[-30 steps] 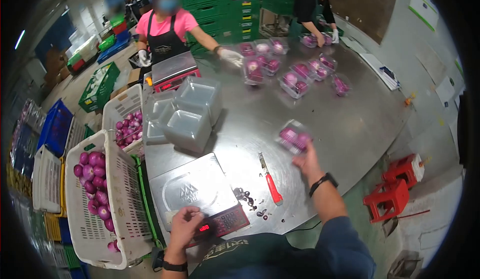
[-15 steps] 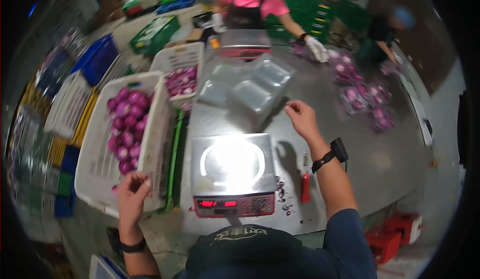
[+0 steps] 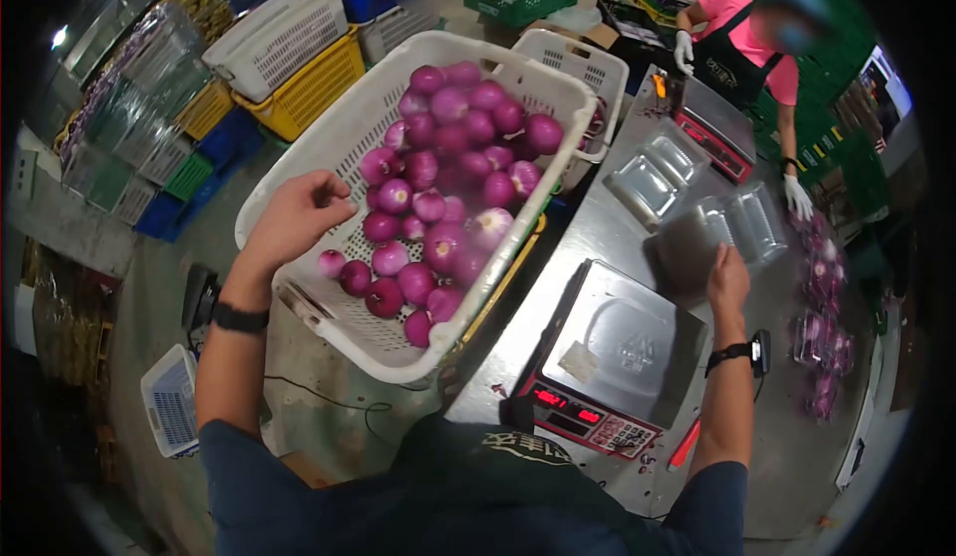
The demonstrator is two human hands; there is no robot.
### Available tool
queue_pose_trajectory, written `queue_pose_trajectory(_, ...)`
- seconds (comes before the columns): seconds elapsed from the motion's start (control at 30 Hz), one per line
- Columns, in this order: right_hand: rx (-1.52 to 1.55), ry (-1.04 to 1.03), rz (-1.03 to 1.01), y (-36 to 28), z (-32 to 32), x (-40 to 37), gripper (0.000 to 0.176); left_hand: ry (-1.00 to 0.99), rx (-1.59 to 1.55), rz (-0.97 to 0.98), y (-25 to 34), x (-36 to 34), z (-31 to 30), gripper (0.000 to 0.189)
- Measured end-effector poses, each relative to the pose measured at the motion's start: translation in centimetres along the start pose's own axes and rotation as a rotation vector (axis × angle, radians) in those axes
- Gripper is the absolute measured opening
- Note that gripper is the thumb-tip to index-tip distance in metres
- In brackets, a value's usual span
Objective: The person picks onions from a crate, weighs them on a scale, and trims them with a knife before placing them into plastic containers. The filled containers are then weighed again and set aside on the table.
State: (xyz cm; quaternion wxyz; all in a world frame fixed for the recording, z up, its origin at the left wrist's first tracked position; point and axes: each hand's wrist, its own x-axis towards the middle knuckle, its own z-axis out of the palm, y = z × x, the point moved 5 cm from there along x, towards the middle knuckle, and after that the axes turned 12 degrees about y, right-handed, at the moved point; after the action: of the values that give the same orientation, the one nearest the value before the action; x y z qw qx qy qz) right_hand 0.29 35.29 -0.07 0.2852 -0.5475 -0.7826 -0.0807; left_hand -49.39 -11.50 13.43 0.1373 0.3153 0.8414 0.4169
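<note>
My left hand point(image 3: 302, 216) is over the near left rim of a white plastic crate point(image 3: 261, 190) full of peeled red onions point(image 3: 428, 206). Its fingers are loosely curled, thumb and fingers apart, with nothing between them. To the right, my right hand point(image 3: 730, 275) pinches the near edge of a clear plastic container point(image 3: 687, 249), partly blurred, above the steel table. A digital scale point(image 3: 627, 342) with lit red digits sits just below and left of that hand. More clear containers point(image 3: 647, 178) lie behind the scale.
A red-handled tool point(image 3: 685, 444) lies beside the scale among onion scraps. Across the steel table point(image 3: 787, 357), a gloved co-worker point(image 3: 742, 43) stands by a second scale point(image 3: 717, 128). Bagged onions point(image 3: 825, 327) line the right side. A smaller white crate point(image 3: 583, 63) stands behind the large one.
The view has turned left, toward the onion crate. My left hand has moved forward over the crate, its fingers loosening. My right hand has come to a clear container and closed on its edge.
</note>
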Motion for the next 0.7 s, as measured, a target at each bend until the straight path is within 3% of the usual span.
queue_pose_trajectory(0.23, -0.075, 0.024, 0.014, 0.4, 1.0, 0.3, 0.049, -0.132, 0.428, 0.162, -8.8, 10.3, 6.0, 0.040)
queue_pose_trajectory(0.3, -0.053, 0.046, 0.088, 0.9, 1.1, 0.4, 0.046, -0.152, 0.639, 0.414, -10.6, 11.6, 8.7, 0.046)
queue_pose_trajectory(0.47, -0.021, 0.169, 0.190, 3.6, 1.4, 2.1, 0.047, -0.225, 0.672, 0.488, -12.5, 13.2, 14.4, 0.052)
queue_pose_trajectory(0.6, 0.227, 0.352, 0.307, 0.5, -5.9, 2.0, 0.041, -0.312, 0.603, 0.528, -12.5, 12.6, 18.6, 0.054)
queue_pose_trajectory(0.7, 0.270, 0.260, 0.097, -1.6, -9.1, -3.7, 0.033, -0.234, 0.573, 0.454, -14.2, 13.3, 21.2, 0.056)
